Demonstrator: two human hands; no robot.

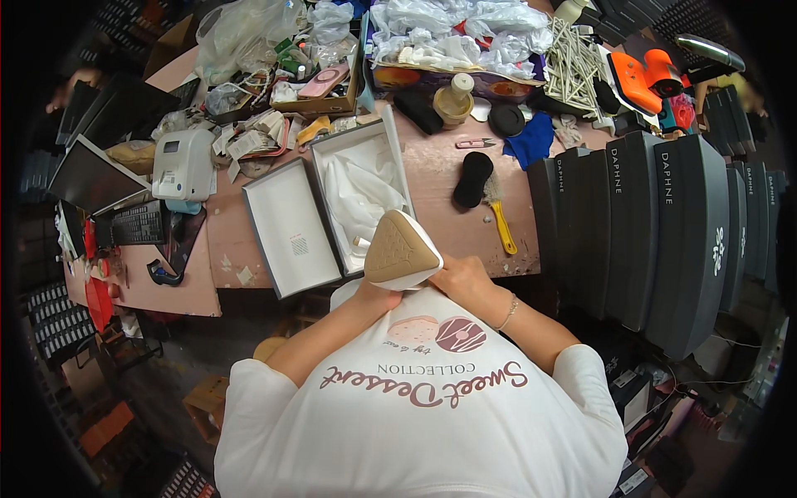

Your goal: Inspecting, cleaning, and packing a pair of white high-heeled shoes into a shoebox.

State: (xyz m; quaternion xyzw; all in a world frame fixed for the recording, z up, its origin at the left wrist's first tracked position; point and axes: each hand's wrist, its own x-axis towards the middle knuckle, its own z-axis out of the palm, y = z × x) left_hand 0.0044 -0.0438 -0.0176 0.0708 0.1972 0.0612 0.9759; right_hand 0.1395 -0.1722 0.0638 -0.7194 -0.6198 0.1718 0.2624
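Pink and scuffed, the table spreads below a crowded back edge, where clear plastic bags and a heap of white sticks are piled. On its left stand a white printer and a black keyboard; dark grey boxes rise along the right side. Nearer the middle, a yellow-handled brush lies beside a black pad. An open shoebox holds white tissue, its lid just to the left, inside up. In front of the box's near corner is the shoe, tan sole facing up, with a white side showing. It sits between both hands: the right grip pinches its right side, fingers curled, while the left grip meets its lower left, apparently touching, though its fingers are hidden and I cannot tell whether they are closed.
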